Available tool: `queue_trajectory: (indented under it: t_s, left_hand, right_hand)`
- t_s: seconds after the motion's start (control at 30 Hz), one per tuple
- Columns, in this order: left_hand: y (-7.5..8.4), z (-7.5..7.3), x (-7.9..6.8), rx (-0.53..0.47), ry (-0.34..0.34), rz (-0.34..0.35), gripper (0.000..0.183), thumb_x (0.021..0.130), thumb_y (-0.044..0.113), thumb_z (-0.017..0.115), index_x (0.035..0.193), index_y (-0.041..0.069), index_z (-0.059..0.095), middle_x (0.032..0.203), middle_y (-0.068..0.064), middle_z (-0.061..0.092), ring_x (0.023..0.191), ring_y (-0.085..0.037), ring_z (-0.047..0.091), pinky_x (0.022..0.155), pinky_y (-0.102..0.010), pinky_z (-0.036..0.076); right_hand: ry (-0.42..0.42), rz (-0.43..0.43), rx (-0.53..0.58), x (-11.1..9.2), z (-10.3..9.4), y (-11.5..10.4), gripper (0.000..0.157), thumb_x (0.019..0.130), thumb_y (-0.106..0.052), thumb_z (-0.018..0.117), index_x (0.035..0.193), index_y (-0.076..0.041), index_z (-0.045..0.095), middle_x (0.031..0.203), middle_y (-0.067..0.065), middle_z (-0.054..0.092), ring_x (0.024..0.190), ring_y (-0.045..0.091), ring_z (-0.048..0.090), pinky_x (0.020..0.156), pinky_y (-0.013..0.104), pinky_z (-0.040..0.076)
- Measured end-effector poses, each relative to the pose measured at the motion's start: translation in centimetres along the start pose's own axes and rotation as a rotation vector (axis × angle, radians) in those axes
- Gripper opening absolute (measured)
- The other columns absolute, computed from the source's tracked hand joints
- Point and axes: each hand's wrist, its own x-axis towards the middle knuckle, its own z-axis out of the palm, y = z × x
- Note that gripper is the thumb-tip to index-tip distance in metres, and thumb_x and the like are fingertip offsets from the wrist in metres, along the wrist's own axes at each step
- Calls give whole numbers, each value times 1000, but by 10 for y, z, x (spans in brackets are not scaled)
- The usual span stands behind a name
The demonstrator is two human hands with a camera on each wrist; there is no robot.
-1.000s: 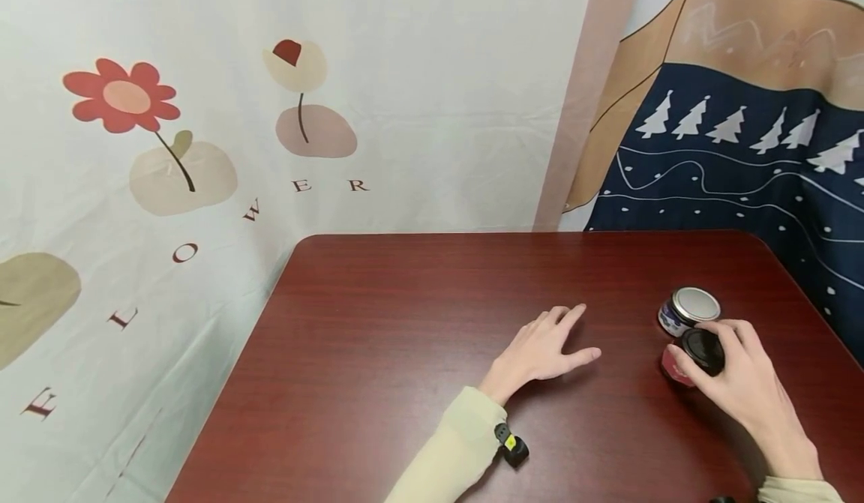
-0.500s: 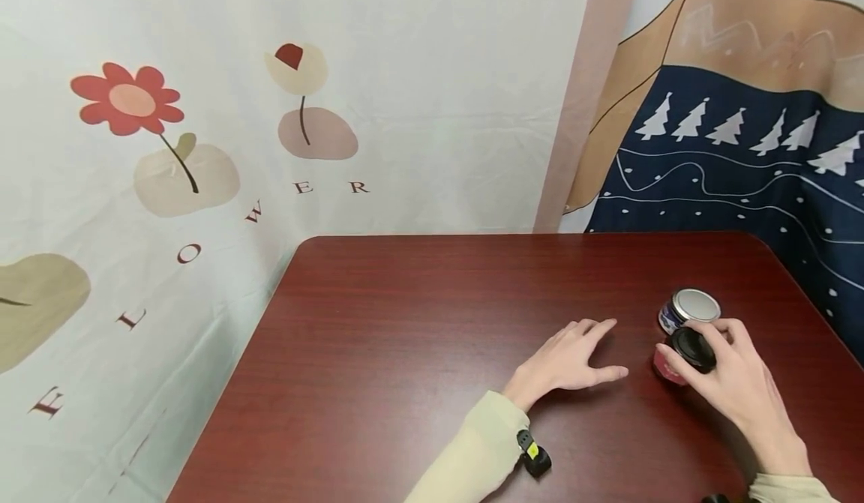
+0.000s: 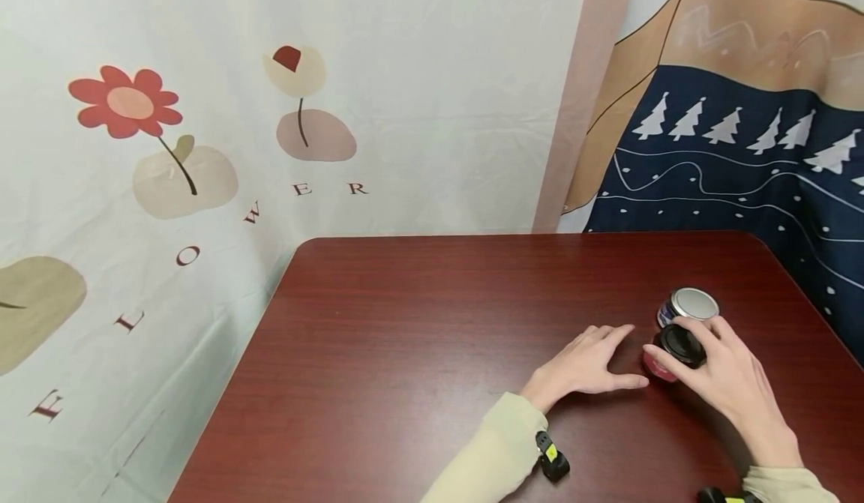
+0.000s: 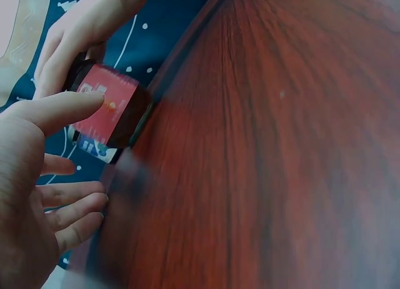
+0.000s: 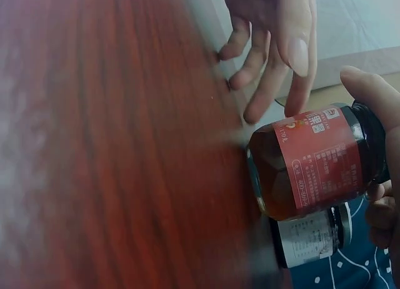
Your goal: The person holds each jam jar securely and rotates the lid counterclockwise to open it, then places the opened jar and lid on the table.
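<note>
My right hand [image 3: 732, 375] grips a glass jar [image 5: 315, 161] by its black lid [image 3: 683, 344], thumb on one side and fingers on the other. A red label wraps the jar, and dark amber contents show through the glass. Whether its base touches the table cannot be told. My left hand [image 3: 586, 364] is just left of the jar, fingers extended and thumb spread, with nothing in it. Right behind the held jar stands a second jar [image 3: 695, 304] with a silver lid and a blue-and-white label, partly hidden by the first.
The reddish-brown wooden table [image 3: 418, 338] stretches away to the left. Behind it hangs a pale flower-print curtain [image 3: 439, 98], with a navy tree-print cloth [image 3: 729, 166] at the right. A black wrist camera [image 3: 553, 458] is strapped to the left sleeve.
My left hand has moved right and slightly nearer, closing on the red-labelled jar. My right hand has shifted that jar a little to the left. The silver-lidded jar has stayed in place.
</note>
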Motion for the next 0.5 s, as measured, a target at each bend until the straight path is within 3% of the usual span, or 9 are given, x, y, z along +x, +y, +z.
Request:
queue_trajectory:
  t_s: [0.3, 0.5]
  left_hand:
    - [6, 9, 10, -63, 21, 31, 81, 89, 61, 67, 153, 20, 41, 146, 14, 50, 124, -4, 47, 104, -17, 33]
    - [12, 13, 15, -105, 68, 50, 76, 86, 60, 72, 148, 24, 47, 138, 21, 54, 116, -1, 49, 97, -14, 34]
  right_hand:
    - [-11, -19, 10, 4, 6, -4, 68, 73, -47, 87, 123, -7, 62, 110, 22, 55, 90, 44, 53, 71, 66, 44]
    - [19, -49, 37, 5, 8, -7, 70, 71, -42, 90, 125, -8, 62, 108, 19, 55, 88, 39, 53, 69, 61, 45]
